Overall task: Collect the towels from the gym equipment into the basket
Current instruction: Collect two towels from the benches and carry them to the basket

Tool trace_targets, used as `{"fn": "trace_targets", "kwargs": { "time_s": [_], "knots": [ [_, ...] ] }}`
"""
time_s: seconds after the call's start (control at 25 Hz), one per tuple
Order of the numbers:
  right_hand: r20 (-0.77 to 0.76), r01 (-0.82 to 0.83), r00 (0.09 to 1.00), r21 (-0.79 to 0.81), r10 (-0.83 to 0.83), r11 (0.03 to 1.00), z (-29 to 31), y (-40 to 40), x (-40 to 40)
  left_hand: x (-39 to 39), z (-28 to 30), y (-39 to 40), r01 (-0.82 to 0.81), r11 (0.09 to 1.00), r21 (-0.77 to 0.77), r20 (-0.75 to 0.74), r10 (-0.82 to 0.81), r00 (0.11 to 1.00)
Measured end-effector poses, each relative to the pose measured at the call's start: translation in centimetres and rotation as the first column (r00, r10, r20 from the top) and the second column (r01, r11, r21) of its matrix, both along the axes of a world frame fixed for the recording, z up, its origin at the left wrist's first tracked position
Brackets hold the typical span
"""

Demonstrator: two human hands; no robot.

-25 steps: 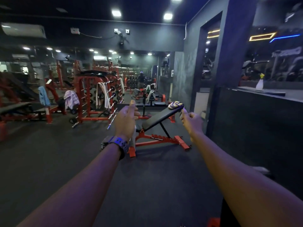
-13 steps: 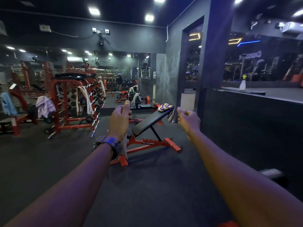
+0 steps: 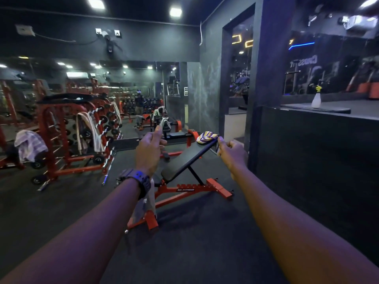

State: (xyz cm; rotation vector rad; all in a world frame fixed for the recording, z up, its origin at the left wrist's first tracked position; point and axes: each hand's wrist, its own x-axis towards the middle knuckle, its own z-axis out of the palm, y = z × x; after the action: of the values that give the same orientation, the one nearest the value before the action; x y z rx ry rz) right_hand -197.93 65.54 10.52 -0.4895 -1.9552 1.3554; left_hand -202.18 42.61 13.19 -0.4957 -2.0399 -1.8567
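**Towels draped on gym gear, both hands up front and holding nothing**

Towels sit spread across the room. Nearest: a crumpled purple, yellow and white striped towel (image 3: 207,137), soft and bunched, on the top end of an incline bench (image 3: 185,158) w/ a flat black padded back and red steel frame. Bench stands on dark rubbery floor (image 3: 205,242), backrest tilted up to the right. A pale cloth (image 3: 144,203) hangs off the low end of the bench, partly hidden behind the left wrist.

Further left, a long cream towel (image 3: 90,130) hangs in folds over a red rack (image 3: 61,128) loaded w/ round black dumbbells and chrome bars. A checked lilac-white towel (image 3: 29,144), rumpled, lies over equipment at the left edge. Another light towel (image 3: 165,124) hangs on gear near the mirror wall, just past the left thumb.

Left hand (image 3: 148,151): arm stretched fwd, fingers curled in, thumb sticking up, nothing in it; chunky dark watch (image 3: 138,180) on the wrist. Right hand (image 3: 231,150): also out front, fingers loosely curled into a fist, gripping nothing, lined up just beside the bench top and striped towel; can't tell if it touches. Hands are apart, bench between them in view.

Right side: dark ledge (image 3: 328,117) w/ a white spray bottle (image 3: 316,98), yellow trigger top. No basket in view.
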Motion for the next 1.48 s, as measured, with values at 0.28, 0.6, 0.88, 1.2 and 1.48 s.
{"fn": "trace_targets", "kwargs": {
  "time_s": [0.28,0.6,0.88,1.2,1.48],
  "knots": [
    [-0.058,-0.005,0.998,-0.045,0.003,0.999,1.4,1.8,-16.3,-17.1,0.4,7.8,0.137,0.987,0.084,0.032,-0.140,0.990],
    [-0.101,-0.052,0.994,-0.021,0.049,0.998,3.8,5.0,-35.4,-39.0,1.5,13.6,0.237,0.969,0.068,-0.030,-0.236,0.971],
    [-0.051,-0.020,0.998,0.011,0.021,1.000,0.5,13.8,-52.2,-56.3,-1.5,22.6,0.278,0.960,0.038,-0.017,-0.278,0.961],
    [0.091,0.019,0.996,0.040,-0.022,0.999,-3.5,27.5,-71.5,-74.6,-4.7,32.5,0.227,0.974,0.010,0.060,-0.227,0.972],
    [0.209,0.073,0.973,0.140,-0.102,0.987,-8.9,36.5,-89.3,-92.5,-9.3,41.4,0.270,0.962,0.045,0.103,-0.274,0.956]
  ]
}}
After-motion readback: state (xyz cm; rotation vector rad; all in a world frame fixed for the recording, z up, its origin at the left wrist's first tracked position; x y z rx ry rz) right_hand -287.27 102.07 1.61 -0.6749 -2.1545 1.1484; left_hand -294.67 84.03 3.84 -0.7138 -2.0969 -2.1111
